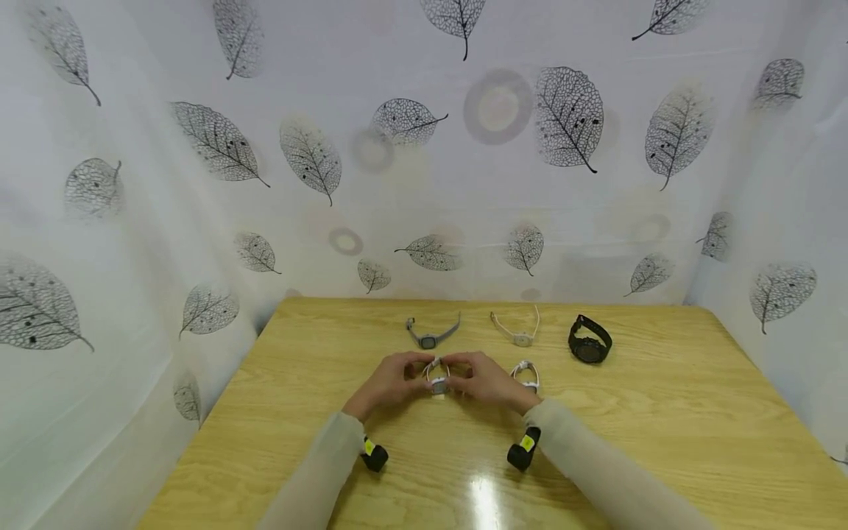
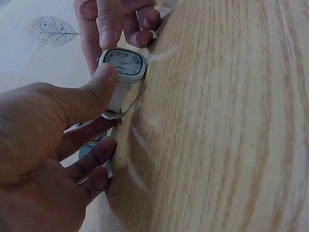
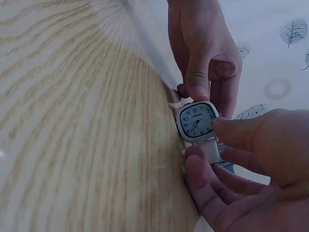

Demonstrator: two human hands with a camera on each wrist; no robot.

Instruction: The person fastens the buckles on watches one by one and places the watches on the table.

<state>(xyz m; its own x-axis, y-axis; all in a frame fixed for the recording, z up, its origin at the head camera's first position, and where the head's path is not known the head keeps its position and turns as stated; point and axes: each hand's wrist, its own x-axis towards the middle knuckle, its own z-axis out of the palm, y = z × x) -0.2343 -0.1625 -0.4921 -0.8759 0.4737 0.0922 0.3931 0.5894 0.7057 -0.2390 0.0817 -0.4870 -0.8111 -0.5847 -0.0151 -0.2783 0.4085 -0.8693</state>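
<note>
A white wristwatch (image 1: pixel 439 385) with a rounded-square face is between both hands over the wooden table, its strap looped behind the case. My left hand (image 1: pixel 392 380) pinches one side of it, and my right hand (image 1: pixel 486 377) pinches the other. The left wrist view shows the left thumb (image 2: pixel 96 87) at the edge of the watch case (image 2: pixel 124 62). In the right wrist view, both thumbs touch the case around the numbered dial (image 3: pixel 197 120). Just past the right wrist stands another white watch (image 1: pixel 526 372), partly hidden by that hand.
Along the back of the table (image 1: pixel 662 412) lie a grey watch (image 1: pixel 428 341), a slim white watch (image 1: pixel 523 339) and a black watch (image 1: pixel 589 349). A leaf-printed curtain (image 1: pixel 424 191) hangs behind the table and at both sides.
</note>
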